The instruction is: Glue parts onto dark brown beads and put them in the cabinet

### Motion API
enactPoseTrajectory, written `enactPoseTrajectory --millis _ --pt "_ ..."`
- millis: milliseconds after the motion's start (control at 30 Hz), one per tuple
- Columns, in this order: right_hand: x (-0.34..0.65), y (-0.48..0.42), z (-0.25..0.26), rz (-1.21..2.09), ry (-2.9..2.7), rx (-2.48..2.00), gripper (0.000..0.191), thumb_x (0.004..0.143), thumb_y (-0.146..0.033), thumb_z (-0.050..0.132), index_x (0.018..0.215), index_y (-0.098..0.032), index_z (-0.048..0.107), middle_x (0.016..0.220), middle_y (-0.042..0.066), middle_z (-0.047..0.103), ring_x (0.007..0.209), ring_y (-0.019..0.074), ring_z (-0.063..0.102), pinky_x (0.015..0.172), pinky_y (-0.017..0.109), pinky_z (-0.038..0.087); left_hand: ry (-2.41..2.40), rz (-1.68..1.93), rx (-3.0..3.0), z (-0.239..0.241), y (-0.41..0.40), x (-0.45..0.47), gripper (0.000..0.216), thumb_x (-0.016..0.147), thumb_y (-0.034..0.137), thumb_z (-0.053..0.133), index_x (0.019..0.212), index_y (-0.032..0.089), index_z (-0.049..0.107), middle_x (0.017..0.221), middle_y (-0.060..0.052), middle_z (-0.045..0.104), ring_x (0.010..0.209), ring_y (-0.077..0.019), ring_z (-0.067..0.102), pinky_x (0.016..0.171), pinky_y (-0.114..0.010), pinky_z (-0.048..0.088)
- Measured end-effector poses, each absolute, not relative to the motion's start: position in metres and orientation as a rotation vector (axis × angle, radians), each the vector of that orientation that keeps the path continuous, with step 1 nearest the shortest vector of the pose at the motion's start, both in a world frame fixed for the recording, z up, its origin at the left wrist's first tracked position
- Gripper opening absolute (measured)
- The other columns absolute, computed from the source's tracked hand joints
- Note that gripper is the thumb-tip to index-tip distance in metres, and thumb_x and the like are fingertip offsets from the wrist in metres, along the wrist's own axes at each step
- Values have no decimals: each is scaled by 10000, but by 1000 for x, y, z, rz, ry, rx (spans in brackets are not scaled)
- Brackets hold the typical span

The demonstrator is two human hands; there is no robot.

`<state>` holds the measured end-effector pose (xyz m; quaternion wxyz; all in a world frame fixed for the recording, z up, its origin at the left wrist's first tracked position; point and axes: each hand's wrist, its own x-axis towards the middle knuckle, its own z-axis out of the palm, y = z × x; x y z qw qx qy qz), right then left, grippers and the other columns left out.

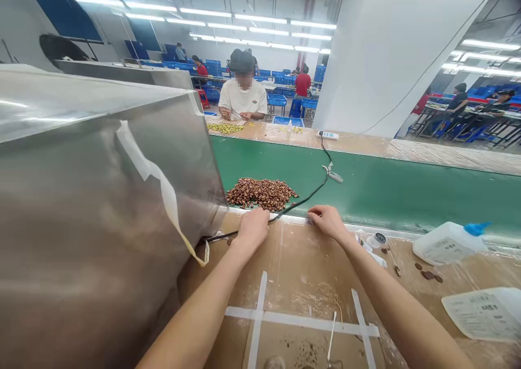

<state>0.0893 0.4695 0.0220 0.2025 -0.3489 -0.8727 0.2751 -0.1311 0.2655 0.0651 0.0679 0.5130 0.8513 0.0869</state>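
My left hand rests at the near edge of the green conveyor belt, right by a pile of small copper-brown pieces. Its back faces me, so the fingertips are hidden. A black cable passes beside this hand and runs up across the belt. My right hand is at the same edge, farther right, with its fingers curled together and pointing left; whether anything small is between them cannot be made out.
A large metal housing with a hanging white strap blocks the left. Plastic bottles and small brown discs lie right. Tape strips and a cotton swab lie in front. A co-worker sits across the belt behind yellow pieces.
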Motion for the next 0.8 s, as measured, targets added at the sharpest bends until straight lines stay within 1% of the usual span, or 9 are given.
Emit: enactPoseTrajectory --millis 67,133,233,367,500,600,667,733,800 --pt "82 478 8 756 -2432 -963 168 1085 -338 776 1012 -211 856 1035 56 879 960 239 816 1000 418 642 2555 347 1547 62 266 -132 42 1084 197 748 1103 168 773 1240 -113 794 1221 -300 748 1081 -478 600" --pt "78 483 -7 725 -2413 -939 191 1105 -344 722 1075 -222 866 1132 76 884 1040 259 822 1050 440 637 2558 471 1517 58 265 -132 103 1028 108 692 1058 191 746 1224 -122 789 1198 -305 745 984 -414 562" --pt "70 491 -28 651 -2360 -911 325 1121 -349 583 1221 -245 874 1356 121 853 1253 317 790 1187 496 594 2584 696 1422 53 263 -131 160 984 79 665 1020 233 683 1129 -87 777 1054 -283 748 793 -367 452" --pt "45 506 -50 576 -2301 -879 523 1174 -449 453 1518 -198 756 1642 194 694 1561 393 608 1376 639 435 2616 1023 1310 52 258 -129 188 1093 228 702 940 256 596 1023 -29 747 912 -243 705 704 -365 318" --pt "3 523 -59 585 -2331 -757 659 1210 -595 417 1705 -200 596 1766 192 580 1673 387 496 1436 662 350 2633 1315 1230 49 255 -126 351 1134 384 757 895 260 531 934 0 717 838 -220 664 721 -351 320" --pt "-34 540 -56 615 -2370 -668 751 1201 -687 443 1760 -194 541 1814 202 525 1714 396 452 1449 674 327 2602 1451 1223 40 255 -123 391 1127 386 780 880 263 502 884 18 696 796 -208 645 724 -337 336" --pt "-57 552 -49 651 -2403 -588 748 1206 -703 432 1758 -215 557 1822 184 524 1718 388 456 1453 671 326 2574 1496 1237 33 256 -123 386 1116 361 794 878 265 505 867 25 692 776 -205 638 716 -334 337" --pt "-75 561 -40 706 -2456 -468 672 1216 -691 432 1691 -268 648 1759 136 613 1667 358 534 1437 627 377 2548 1514 1252 28 257 -122 371 1104 338 805 881 266 517 860 28 695 766 -205 635 715 -332 339" --pt "-85 566 -30 766 -2512 -329 561 1204 -682 510 1555 -327 766 1634 85 729 1568 331 633 1401 573 438 2529 1530 1254 25 256 -123 364 1099 330 810 882 267 524 852 29 699 750 -205 626 715 -331 341"
